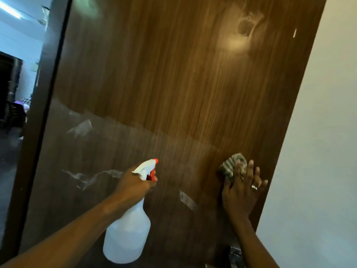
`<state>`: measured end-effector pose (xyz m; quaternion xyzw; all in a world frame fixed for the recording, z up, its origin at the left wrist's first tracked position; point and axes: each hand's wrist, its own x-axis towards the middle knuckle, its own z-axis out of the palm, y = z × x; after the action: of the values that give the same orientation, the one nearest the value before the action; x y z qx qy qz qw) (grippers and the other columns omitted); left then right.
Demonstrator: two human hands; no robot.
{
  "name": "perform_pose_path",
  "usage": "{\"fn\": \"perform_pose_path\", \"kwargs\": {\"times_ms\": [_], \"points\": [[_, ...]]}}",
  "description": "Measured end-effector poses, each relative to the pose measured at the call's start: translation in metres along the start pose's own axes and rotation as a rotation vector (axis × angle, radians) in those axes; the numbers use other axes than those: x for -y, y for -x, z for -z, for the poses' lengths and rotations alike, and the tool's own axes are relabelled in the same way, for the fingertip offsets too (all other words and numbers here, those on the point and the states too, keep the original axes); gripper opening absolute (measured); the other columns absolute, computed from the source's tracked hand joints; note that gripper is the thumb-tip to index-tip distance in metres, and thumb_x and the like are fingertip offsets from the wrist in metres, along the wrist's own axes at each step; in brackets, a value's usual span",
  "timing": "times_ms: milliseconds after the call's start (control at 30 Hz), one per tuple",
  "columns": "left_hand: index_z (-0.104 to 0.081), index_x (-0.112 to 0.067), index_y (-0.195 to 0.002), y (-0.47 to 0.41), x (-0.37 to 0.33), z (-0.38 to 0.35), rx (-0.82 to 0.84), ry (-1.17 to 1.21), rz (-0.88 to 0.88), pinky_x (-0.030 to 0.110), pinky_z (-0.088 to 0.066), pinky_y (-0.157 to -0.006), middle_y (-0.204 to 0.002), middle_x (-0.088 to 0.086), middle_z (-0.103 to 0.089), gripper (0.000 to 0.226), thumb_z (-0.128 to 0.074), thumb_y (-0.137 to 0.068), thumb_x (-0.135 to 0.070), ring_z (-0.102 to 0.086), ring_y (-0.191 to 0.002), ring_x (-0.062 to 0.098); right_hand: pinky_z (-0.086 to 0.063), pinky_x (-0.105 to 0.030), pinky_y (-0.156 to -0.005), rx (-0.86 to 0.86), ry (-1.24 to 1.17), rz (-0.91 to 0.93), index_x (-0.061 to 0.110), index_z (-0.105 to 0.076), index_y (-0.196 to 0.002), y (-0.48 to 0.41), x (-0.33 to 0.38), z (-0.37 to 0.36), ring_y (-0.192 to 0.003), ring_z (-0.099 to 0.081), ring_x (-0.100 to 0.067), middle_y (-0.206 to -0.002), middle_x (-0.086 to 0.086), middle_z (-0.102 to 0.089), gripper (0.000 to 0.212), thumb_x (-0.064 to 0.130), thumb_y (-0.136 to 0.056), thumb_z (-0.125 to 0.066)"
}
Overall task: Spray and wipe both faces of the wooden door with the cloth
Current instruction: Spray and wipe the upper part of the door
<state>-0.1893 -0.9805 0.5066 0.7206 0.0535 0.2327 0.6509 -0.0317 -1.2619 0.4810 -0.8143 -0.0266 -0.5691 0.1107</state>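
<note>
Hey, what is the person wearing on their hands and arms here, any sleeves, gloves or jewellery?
No gloves or sleeves show; both forearms are bare as far as the frame reaches. The right hand wears one silvery ring on a finger. The left hand shows no visible ring, and neither wrist has a watch or band.

Door (173, 84) brown w/ woodgrain; cloth (230, 167) grey-striped; bottle (127, 236) white, trigger (152, 176) red.

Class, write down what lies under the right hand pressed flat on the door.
A striped cloth lies under the right hand, pressed against the door. Its bunched upper part shows past the fingers; the rest is covered by the hand.
</note>
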Motion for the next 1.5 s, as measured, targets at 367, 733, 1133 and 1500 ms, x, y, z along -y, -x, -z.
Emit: {"fn": "perform_pose_path", "kwargs": {"times_ms": [367, 733, 1133, 1500], "points": [[-0.041, -0.014, -0.137, -0.014, -0.004, 0.034, 0.044, -0.123, -0.059, 0.022, -0.035, -0.091, -0.136, 0.005, -0.048, 0.051, -0.06, -0.089, -0.013, -0.049, -0.117, 0.021, -0.018, -0.065, -0.114, 0.028, 0.065, 0.468, 0.029, -0.036, -0.152, 0.012, 0.053, -0.025, -0.145, -0.028, -0.038, -0.159, -0.012, -0.028, 0.064, 0.045, -0.091, -0.046], [-0.042, -0.02, -0.14, -0.025, 0.009, 0.078, -0.004, -0.192, -0.117, 0.017, -0.036, -0.093, -0.141, 0.002, -0.048, 0.054, -0.06, -0.089, -0.017, -0.049, -0.124, 0.019, -0.008, -0.064, -0.116, -0.004, 0.078, 0.394, 0.028, -0.035, -0.152, -0.03, 0.148, -0.024, -0.145, -0.026, -0.038, -0.158, -0.014, -0.031, 0.066, 0.041, -0.089, -0.051], [-0.044, -0.018, -0.136, -0.024, 0.014, 0.136, -0.074, -0.126, -0.135, 0.019, -0.036, -0.093, -0.14, 0.001, -0.048, 0.048, -0.058, -0.09, -0.017, -0.048, -0.126, 0.021, -0.011, -0.064, -0.115, 0.0, 0.034, 0.124, 0.022, -0.04, -0.15, -0.019, 0.143, -0.016, -0.144, -0.025, -0.04, -0.158, -0.017, -0.029, 0.062, 0.042, -0.091, -0.042], [-0.048, -0.02, -0.132, -0.049, 0.02, 0.169, -0.043, -0.098, -0.096, 0.022, -0.039, -0.091, -0.135, 0.001, -0.052, 0.042, -0.057, -0.091, -0.021, -0.053, -0.111, 0.016, -0.025, -0.064, -0.111, 0.017, 0.074, 0.544, 0.03, -0.044, -0.147, 0.036, 0.175, -0.052, -0.139, -0.039, -0.038, -0.158, -0.01, -0.031, 0.055, 0.043, -0.093, -0.044]]}}
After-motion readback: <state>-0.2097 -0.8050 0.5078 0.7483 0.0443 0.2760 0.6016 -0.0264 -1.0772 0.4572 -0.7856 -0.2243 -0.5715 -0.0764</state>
